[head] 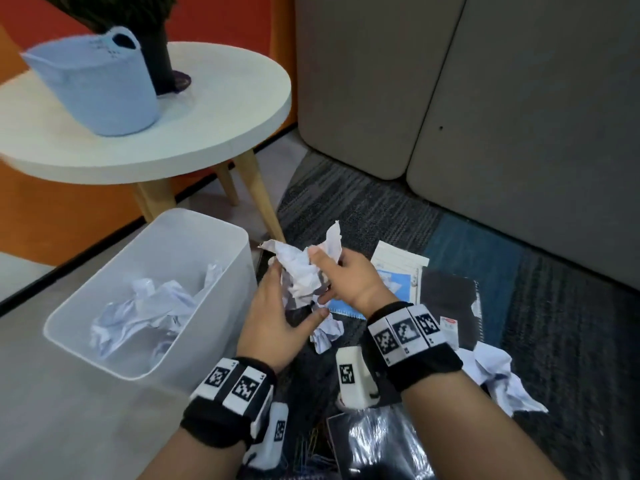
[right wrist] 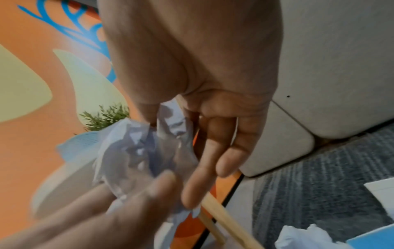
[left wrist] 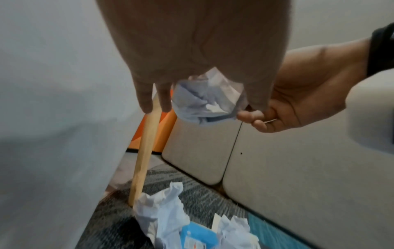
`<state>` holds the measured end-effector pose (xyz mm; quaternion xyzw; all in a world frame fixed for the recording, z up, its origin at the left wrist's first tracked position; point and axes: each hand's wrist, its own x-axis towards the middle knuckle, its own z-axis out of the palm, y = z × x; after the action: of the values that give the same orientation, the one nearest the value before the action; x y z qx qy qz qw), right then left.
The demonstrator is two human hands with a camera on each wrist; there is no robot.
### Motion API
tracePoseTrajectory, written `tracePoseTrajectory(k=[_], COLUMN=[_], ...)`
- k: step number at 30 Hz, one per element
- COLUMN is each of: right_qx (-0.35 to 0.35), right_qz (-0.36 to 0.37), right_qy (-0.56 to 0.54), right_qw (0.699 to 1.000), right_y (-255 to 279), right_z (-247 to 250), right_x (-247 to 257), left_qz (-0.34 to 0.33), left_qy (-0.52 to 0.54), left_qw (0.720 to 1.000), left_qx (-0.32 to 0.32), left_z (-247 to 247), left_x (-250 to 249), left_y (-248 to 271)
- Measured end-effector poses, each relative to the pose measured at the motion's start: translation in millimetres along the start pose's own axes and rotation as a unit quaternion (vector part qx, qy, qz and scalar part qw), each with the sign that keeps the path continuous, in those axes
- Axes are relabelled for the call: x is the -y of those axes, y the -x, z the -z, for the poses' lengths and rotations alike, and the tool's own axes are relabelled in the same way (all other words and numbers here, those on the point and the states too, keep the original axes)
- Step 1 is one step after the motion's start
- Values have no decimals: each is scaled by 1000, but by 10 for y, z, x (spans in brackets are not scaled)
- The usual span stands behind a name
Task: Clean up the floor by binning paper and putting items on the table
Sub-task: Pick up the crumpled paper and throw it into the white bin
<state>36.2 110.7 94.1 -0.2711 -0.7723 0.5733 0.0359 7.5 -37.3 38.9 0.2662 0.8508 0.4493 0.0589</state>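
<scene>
Both hands hold one crumpled white paper ball (head: 301,271) in the air, just right of the translucent white bin (head: 79,313). My left hand (head: 291,296) cups it from below and the left, thumb and fingers curled round it. From the right, my right hand (head: 322,275) pinches the ball between thumb and fingers. In the left wrist view the paper ball (left wrist: 200,101) sits between thumb and fingers. The right wrist view has the paper ball (right wrist: 138,155) at the thumb, with the other fingers (right wrist: 198,182) stretched out. More crumpled paper (head: 145,313) lies in the bin.
A round white table (head: 225,116) with wooden legs stands behind the bin and bears a blue basket (head: 100,84). On the carpet lie crumpled paper (head: 498,379), a smaller wad (head: 325,336), a blue booklet (head: 391,282), a black notebook (head: 446,299), a glossy black item (head: 377,441) and paper clips (head: 311,448). Grey panels close the right side.
</scene>
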Motion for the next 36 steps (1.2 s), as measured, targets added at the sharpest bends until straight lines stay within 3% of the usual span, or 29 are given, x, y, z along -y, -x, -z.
tracePoseTrajectory(k=[3, 7, 13, 16, 19, 21, 23, 25, 29, 31, 36], right_qx=[0, 36, 22, 5, 1, 3, 2, 0, -12, -18, -29], right_qz=[31, 57, 155, 160, 151, 147, 137, 119, 95, 89, 60], right_qy=[-5, -66, -85, -84, -71, -55, -44, -42, -34, -18, 11], right_qw=[1000, 996, 984, 984, 986, 988, 990, 992, 995, 996, 998], right_y=[80, 177, 336, 324, 296, 271, 234, 218, 234, 211, 131], right_z=[-108, -158, -95, -142, -184, -231, -283, -321, -317, -294, -135], right_x=[146, 401, 779, 863, 855, 803, 715, 610, 410, 296, -52], left_qz=[-31, -20, 8, 17, 30, 85, 162, 193, 72, 14, -20], left_qy=[-31, -38, 68, 82, 17, -42, -104, -161, -215, -202, -156], left_qw=[998, 997, 985, 971, 966, 968, 967, 959, 963, 972, 987], left_qx=[-54, -69, -158, -224, -254, -233, -166, -128, -147, -116, -19], left_z=[193, 435, 789, 1090, 1365, 1499, 1556, 1535, 1302, 1132, 650], left_x=[-133, -267, -623, -753, -695, -534, -350, -284, -488, -583, -473], left_y=[-6, 29, 89, 71, 95, 132, 167, 212, 250, 260, 228])
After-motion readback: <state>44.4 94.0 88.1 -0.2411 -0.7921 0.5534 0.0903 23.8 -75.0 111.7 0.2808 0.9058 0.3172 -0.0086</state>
